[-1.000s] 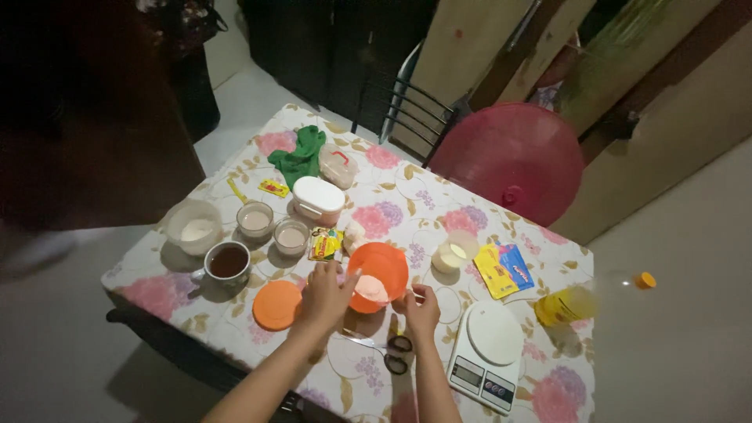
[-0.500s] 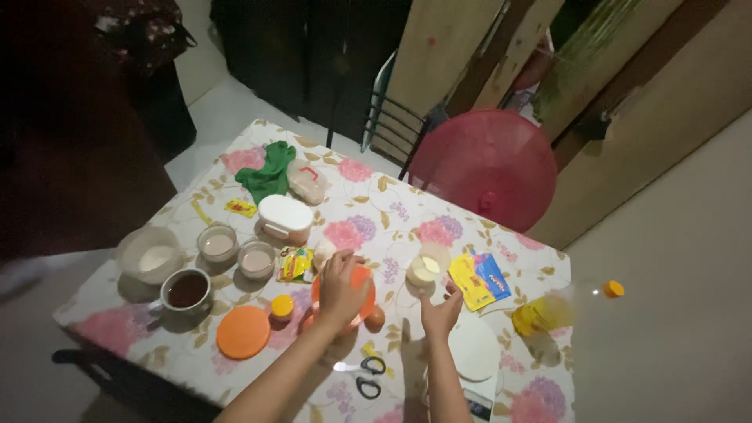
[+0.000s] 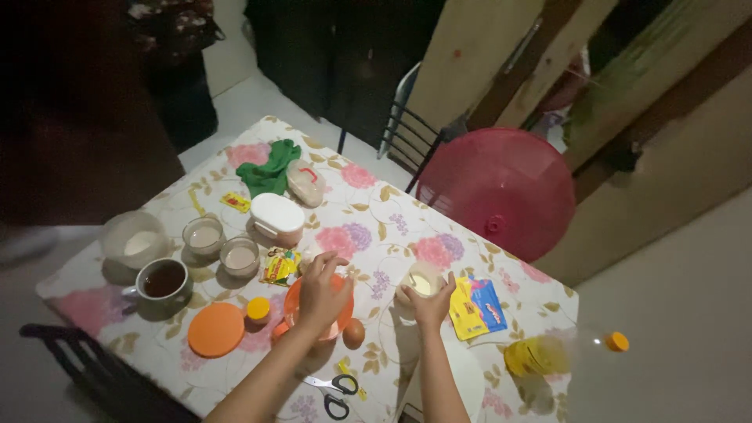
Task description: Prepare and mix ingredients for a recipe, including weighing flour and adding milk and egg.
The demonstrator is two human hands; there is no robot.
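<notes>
My left hand (image 3: pixel 322 291) rests over the rim of an orange bowl (image 3: pixel 295 301) near the table's front edge, fingers curled on it. A brown egg (image 3: pixel 354 333) lies just right of that bowl. My right hand (image 3: pixel 431 305) grips a small pale cup (image 3: pixel 416 280) with light liquid inside, standing on the flowered tablecloth (image 3: pixel 376 219). Scissors (image 3: pixel 333 390) lie in front of my arms.
An orange lid (image 3: pixel 216 329), a small orange-capped jar (image 3: pixel 258 309), a cup of dark drink (image 3: pixel 162 280), several small bowls, a white box (image 3: pixel 276 215), a green cloth (image 3: pixel 272 166), a yellow-blue packet (image 3: pixel 478 307) and an oil bottle (image 3: pixel 560 352) crowd the table. A big red lid (image 3: pixel 501 188) leans behind.
My right hand moved forward from the table beside the bowl onto the pale cup. My left hand stays on the orange bowl. The egg is now uncovered beside the bowl.
</notes>
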